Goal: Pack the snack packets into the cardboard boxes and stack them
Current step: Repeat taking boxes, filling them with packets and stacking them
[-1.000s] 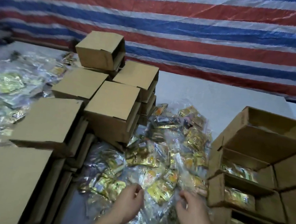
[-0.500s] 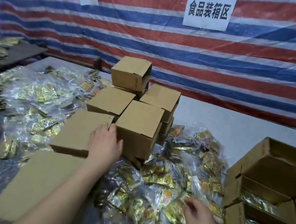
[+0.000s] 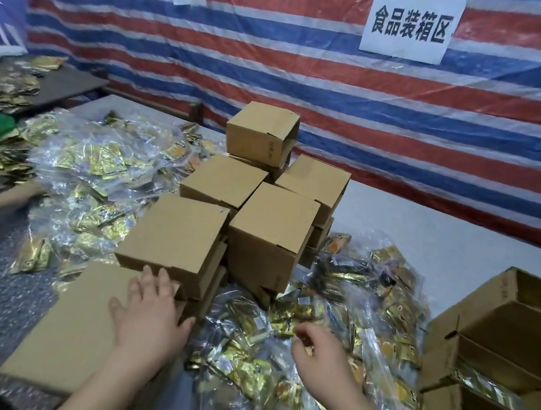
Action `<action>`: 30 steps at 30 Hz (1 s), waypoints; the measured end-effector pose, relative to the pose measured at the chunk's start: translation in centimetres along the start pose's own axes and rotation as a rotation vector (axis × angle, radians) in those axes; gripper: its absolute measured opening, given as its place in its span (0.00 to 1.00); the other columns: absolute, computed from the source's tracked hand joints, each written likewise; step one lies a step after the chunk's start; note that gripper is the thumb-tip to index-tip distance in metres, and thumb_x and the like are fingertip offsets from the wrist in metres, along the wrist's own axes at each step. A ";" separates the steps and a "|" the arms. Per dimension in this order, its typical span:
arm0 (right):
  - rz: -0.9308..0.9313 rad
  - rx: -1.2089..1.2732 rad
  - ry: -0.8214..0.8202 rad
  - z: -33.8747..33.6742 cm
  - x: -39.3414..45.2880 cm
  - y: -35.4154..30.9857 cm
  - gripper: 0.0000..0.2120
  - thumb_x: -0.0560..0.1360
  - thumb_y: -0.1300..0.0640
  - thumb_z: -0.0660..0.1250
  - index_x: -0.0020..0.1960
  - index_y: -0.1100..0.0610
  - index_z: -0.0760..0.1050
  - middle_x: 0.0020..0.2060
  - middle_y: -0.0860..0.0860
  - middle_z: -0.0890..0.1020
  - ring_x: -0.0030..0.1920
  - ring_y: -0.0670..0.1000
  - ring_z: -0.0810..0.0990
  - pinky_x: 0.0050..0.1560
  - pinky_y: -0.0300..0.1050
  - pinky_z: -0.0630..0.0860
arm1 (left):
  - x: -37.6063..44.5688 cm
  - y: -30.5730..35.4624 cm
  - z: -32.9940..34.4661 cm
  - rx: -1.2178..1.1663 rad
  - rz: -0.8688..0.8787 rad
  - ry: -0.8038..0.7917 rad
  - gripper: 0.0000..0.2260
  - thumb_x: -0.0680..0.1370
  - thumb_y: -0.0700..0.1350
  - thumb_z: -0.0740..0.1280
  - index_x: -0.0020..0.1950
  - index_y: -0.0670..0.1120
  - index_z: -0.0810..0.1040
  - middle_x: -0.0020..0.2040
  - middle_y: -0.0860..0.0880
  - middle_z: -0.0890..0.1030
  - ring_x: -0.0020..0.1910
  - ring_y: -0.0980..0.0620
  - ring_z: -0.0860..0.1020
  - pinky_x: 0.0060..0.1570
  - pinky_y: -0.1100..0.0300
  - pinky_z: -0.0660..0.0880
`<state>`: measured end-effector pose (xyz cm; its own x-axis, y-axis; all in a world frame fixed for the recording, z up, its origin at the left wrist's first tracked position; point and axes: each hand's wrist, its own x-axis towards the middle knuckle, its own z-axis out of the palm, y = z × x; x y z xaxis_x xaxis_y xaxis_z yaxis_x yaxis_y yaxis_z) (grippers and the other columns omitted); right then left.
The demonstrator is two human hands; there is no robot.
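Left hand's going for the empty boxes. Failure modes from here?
1. The left hand rests on the nearest box beside an uneven pile of empty boxes; pulling one out may topple the top box.
2. The right hand curls over the slippery snack packets; some may slide off.

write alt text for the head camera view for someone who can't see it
A person's left hand rests open on the nearest of several cardboard boxes stacked on a table, while the right hand, fingers curled, reaches into a pile of gold snack packets. Open boxes holding packets stand at right before a striped tarp.
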<state>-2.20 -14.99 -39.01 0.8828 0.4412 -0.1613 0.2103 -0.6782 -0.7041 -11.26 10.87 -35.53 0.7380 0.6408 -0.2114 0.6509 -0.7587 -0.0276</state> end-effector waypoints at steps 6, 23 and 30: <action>-0.089 -0.051 -0.133 2.4 0.7 -3.8 0.13 0.82 0.51 0.61 0.64 0.52 0.76 0.55 0.44 0.77 0.53 0.39 0.75 0.53 0.32 0.72 | -3.4 -1.5 0.4 0.088 0.030 0.007 0.35 0.78 0.40 0.55 0.78 0.38 0.36 0.80 0.39 0.42 0.79 0.41 0.46 0.77 0.46 0.52; -0.114 -0.191 0.068 -8.2 -7.1 -2.4 0.04 0.76 0.54 0.65 0.48 0.46 0.75 0.43 0.41 0.79 0.45 0.41 0.76 0.46 0.37 0.73 | -11.4 10.7 -5.7 -0.017 0.705 -0.004 0.07 0.82 0.48 0.58 0.58 0.53 0.72 0.55 0.51 0.80 0.55 0.47 0.79 0.49 0.55 0.73; 0.385 -0.144 0.283 -8.9 -13.0 9.1 0.05 0.77 0.53 0.70 0.47 0.44 0.75 0.33 0.38 0.72 0.32 0.35 0.70 0.31 0.26 0.66 | -10.3 19.2 2.7 -0.041 0.952 -0.147 0.09 0.82 0.50 0.59 0.56 0.50 0.76 0.52 0.48 0.81 0.53 0.45 0.79 0.49 0.54 0.74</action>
<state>-8.03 -32.17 -37.19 0.9829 -0.0206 -0.1830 -0.1153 -0.8437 -0.5243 -6.86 -10.62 -36.49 0.9323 -0.2639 -0.2474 -0.2010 -0.9465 0.2524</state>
